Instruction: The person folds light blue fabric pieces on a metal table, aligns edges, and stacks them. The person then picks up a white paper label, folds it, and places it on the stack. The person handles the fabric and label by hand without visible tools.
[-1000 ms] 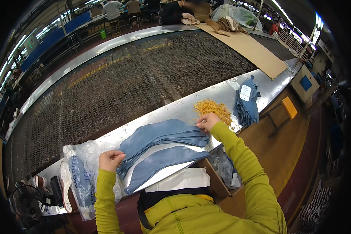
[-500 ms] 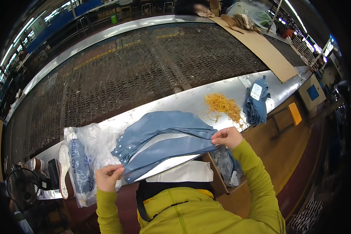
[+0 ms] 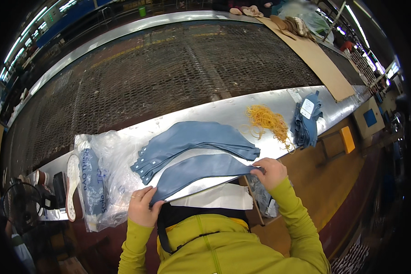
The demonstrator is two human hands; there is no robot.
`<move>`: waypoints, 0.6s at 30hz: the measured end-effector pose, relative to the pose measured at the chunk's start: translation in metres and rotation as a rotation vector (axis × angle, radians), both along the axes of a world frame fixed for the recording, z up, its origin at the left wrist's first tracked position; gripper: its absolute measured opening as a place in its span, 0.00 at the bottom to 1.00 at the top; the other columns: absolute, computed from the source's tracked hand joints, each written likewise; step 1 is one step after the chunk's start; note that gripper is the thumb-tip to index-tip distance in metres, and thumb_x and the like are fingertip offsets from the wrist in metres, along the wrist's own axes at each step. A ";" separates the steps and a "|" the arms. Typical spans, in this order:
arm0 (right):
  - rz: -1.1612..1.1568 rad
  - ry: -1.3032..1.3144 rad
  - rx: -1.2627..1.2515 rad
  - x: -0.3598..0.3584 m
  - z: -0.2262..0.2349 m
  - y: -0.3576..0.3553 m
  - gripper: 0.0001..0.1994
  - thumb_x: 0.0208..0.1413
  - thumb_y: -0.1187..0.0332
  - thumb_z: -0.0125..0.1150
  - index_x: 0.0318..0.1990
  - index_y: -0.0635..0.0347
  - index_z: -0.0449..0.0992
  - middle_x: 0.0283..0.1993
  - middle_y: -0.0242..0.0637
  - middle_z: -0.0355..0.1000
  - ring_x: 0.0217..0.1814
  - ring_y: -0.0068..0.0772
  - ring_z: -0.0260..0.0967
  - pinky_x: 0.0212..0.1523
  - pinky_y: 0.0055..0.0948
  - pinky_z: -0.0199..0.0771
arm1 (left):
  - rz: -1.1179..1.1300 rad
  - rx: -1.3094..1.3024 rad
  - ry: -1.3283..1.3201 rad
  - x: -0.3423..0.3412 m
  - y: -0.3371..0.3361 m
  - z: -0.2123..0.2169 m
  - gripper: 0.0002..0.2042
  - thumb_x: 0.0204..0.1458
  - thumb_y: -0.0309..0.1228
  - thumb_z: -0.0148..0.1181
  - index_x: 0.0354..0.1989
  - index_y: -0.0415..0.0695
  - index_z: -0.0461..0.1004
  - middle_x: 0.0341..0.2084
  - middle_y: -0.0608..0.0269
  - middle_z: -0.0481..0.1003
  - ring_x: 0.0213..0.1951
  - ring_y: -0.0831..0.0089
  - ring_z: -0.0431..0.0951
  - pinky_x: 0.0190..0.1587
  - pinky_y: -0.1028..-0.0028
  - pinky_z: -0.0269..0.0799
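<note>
My left hand and my right hand pinch the two ends of a curved blue-grey leather-like piece between them. It is bowed upward in the middle, near the front edge of the metal table. Just beyond it lies a fanned stack of similar curved blue-grey pieces, with small white marks on the left ends. Both hands are closed, thumb against fingers, at the piece's tips. Whether it is one layer or more, I cannot tell.
Yellow rubber bands lie heaped right of the stack, beside a bundle of blue-grey pieces with a white label. At left are a clear plastic bag, a shoe sole and a small fan. Beyond runs a dark mesh belt.
The held piece has come away from the stack toward me and bows more. My left hand has shifted right, and my right hand has moved slightly lower.
</note>
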State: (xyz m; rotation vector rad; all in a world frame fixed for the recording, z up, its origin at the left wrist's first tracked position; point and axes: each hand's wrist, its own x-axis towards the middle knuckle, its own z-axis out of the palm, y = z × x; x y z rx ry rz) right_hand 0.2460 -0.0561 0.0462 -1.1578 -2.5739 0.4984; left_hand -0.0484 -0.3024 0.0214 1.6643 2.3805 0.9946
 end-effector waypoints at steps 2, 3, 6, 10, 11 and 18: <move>0.118 -0.045 0.087 -0.005 0.002 -0.002 0.10 0.41 0.66 0.68 0.33 0.54 0.79 0.32 0.35 0.75 0.32 0.37 0.72 0.33 0.32 0.72 | -0.040 -0.006 0.066 0.003 0.000 0.001 0.17 0.39 0.27 0.67 0.41 0.41 0.76 0.39 0.54 0.75 0.40 0.55 0.73 0.43 0.65 0.70; 0.156 -0.091 0.096 -0.007 0.003 -0.001 0.10 0.40 0.66 0.68 0.33 0.53 0.78 0.33 0.34 0.75 0.35 0.38 0.72 0.35 0.33 0.72 | -0.061 0.008 0.085 0.003 0.000 0.001 0.19 0.38 0.26 0.67 0.43 0.40 0.75 0.38 0.54 0.75 0.38 0.55 0.73 0.41 0.65 0.70; 0.176 -0.176 0.059 -0.011 0.004 0.000 0.09 0.40 0.66 0.67 0.32 0.52 0.77 0.33 0.33 0.75 0.37 0.38 0.72 0.38 0.35 0.72 | -0.002 -0.095 0.028 0.004 -0.003 0.005 0.22 0.38 0.26 0.67 0.46 0.39 0.73 0.38 0.54 0.75 0.35 0.56 0.74 0.40 0.64 0.70; 0.174 -0.038 0.076 -0.018 0.013 0.001 0.11 0.40 0.65 0.69 0.32 0.54 0.77 0.33 0.34 0.75 0.33 0.36 0.73 0.32 0.31 0.73 | -0.018 -0.014 -0.055 -0.005 0.001 0.015 0.23 0.41 0.30 0.67 0.49 0.39 0.71 0.35 0.56 0.75 0.34 0.57 0.74 0.38 0.66 0.70; 0.129 -0.004 0.025 -0.018 0.017 0.002 0.11 0.41 0.65 0.69 0.33 0.55 0.77 0.33 0.34 0.75 0.31 0.35 0.73 0.30 0.30 0.72 | 0.011 0.067 0.003 -0.010 0.007 0.016 0.19 0.42 0.32 0.69 0.43 0.41 0.73 0.32 0.55 0.74 0.33 0.60 0.74 0.35 0.67 0.69; 0.013 0.075 -0.006 -0.039 0.017 0.038 0.11 0.44 0.67 0.69 0.34 0.59 0.76 0.32 0.36 0.75 0.24 0.32 0.71 0.27 0.28 0.70 | 0.097 0.060 -0.111 -0.046 0.075 -0.004 0.12 0.40 0.34 0.70 0.30 0.42 0.75 0.29 0.56 0.71 0.33 0.59 0.73 0.36 0.68 0.69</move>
